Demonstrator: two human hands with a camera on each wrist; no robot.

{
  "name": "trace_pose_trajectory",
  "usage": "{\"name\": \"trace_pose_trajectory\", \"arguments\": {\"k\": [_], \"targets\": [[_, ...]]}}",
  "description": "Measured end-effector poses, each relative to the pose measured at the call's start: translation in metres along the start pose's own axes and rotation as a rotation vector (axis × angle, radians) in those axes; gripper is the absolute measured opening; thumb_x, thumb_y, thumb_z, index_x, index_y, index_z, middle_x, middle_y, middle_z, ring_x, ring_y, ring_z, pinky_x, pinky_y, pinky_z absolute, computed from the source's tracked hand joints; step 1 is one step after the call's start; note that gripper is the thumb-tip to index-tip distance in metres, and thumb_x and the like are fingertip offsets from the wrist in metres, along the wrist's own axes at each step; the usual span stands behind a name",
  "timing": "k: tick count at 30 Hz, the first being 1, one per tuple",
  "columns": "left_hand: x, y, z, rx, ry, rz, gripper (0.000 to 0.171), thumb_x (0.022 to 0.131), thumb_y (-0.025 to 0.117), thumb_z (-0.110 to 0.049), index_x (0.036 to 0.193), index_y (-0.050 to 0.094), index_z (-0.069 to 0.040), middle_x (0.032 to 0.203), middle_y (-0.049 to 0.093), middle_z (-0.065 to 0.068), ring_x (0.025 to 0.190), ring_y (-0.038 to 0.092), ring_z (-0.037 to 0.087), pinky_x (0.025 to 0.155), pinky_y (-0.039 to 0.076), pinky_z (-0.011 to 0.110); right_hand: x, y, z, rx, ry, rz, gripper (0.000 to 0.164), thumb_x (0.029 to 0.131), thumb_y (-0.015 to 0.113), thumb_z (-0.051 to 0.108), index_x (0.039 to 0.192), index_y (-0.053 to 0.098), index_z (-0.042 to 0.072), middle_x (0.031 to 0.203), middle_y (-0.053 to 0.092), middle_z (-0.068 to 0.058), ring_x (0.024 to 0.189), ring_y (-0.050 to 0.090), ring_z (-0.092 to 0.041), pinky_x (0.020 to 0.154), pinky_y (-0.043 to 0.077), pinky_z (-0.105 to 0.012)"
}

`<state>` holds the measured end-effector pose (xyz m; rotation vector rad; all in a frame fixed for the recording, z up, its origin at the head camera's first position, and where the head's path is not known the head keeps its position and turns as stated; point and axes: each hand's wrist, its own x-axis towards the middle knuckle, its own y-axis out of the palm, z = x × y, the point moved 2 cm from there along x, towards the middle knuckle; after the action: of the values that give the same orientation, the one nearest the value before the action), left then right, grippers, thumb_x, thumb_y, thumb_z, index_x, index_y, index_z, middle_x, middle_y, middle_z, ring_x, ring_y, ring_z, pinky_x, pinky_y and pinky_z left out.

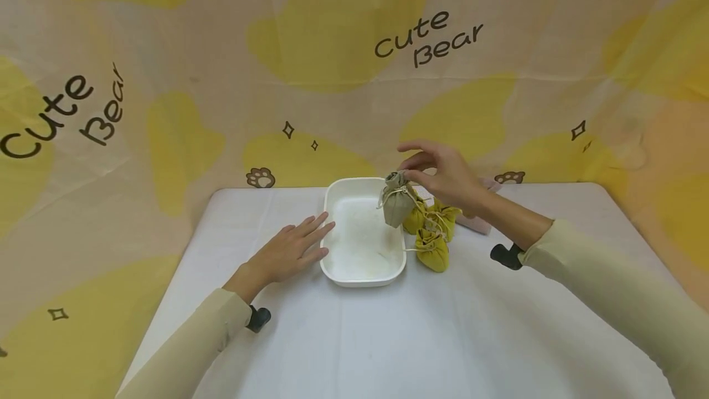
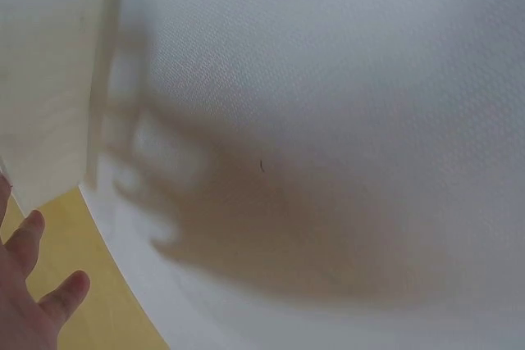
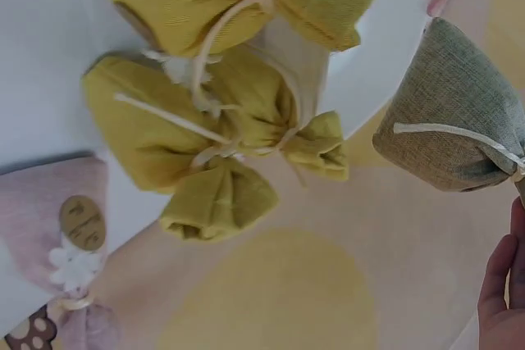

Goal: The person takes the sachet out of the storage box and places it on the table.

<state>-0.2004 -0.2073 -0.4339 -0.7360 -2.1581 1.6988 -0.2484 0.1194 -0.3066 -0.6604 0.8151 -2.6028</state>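
Note:
My right hand pinches the gathered neck of a grey-green drawstring pouch and holds it up over the right rim of a white rectangular tray. In the right wrist view the same grey pouch hangs from the fingertips, its white cord loose. My left hand has its fingers spread and touches or nearly touches the tray's left rim. Several yellow drawstring pouches lie against each other just right of the tray.
A pink pouch with a white flower and a round tag lies beyond the yellow ones, partly behind my right forearm in the head view. A patterned yellow cloth rises behind the white-covered table.

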Motion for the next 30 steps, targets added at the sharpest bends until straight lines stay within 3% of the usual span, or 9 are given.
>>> {"name": "trace_pose_trajectory", "arguments": {"k": [8, 16, 20, 26, 30], "targets": [[0.001, 0.002, -0.001, 0.006, 0.005, -0.002, 0.064, 0.103, 0.034, -0.058, 0.16, 0.023, -0.029, 0.166, 0.013, -0.005, 0.15, 0.021, 0.028, 0.116, 0.027, 0.054, -0.022, -0.029, -0.009, -0.052, 0.064, -0.033, 0.043, 0.092, 0.07, 0.001, 0.133, 0.059, 0.008, 0.103, 0.075, -0.01, 0.098, 0.071, -0.026, 0.089, 0.054, -0.044], [0.001, 0.0, -0.002, 0.02, 0.018, -0.01, 0.064, 0.104, 0.036, -0.056, 0.16, 0.023, -0.028, 0.166, 0.014, -0.003, 0.149, 0.024, 0.03, 0.115, 0.029, 0.053, -0.042, -0.054, -0.024, -0.089, 0.121, -0.063, 0.043, 0.091, 0.07, 0.0, 0.132, 0.061, 0.01, 0.103, 0.075, -0.009, 0.098, 0.071, -0.025, 0.083, 0.049, -0.016], [0.001, -0.001, -0.002, 0.016, 0.014, -0.007, 0.063, 0.104, 0.036, -0.055, 0.16, 0.023, -0.028, 0.166, 0.015, -0.003, 0.149, 0.024, 0.03, 0.115, 0.029, 0.052, -0.052, -0.063, -0.032, -0.135, 0.118, -0.074, 0.042, 0.09, 0.07, -0.002, 0.13, 0.061, 0.009, 0.102, 0.075, -0.009, 0.094, 0.072, -0.024, 0.078, 0.05, -0.015], [0.001, 0.001, 0.0, 0.017, 0.02, -0.012, 0.064, 0.104, 0.036, -0.056, 0.16, 0.024, -0.027, 0.166, 0.015, -0.003, 0.149, 0.025, 0.03, 0.114, 0.03, 0.052, -0.065, -0.073, -0.039, -0.179, 0.112, -0.082, 0.042, 0.088, 0.072, -0.001, 0.129, 0.063, 0.008, 0.101, 0.075, -0.011, 0.085, 0.071, -0.009, 0.074, 0.05, -0.014], [0.0, 0.001, 0.0, 0.02, 0.014, -0.014, 0.065, 0.104, 0.035, -0.057, 0.16, 0.023, -0.028, 0.166, 0.015, -0.004, 0.149, 0.025, 0.03, 0.115, 0.03, 0.052, -0.072, -0.076, -0.041, -0.174, 0.113, -0.08, 0.043, 0.087, 0.073, -0.002, 0.127, 0.064, 0.008, 0.099, 0.075, -0.01, 0.087, 0.072, -0.013, 0.076, 0.048, -0.01]]}}
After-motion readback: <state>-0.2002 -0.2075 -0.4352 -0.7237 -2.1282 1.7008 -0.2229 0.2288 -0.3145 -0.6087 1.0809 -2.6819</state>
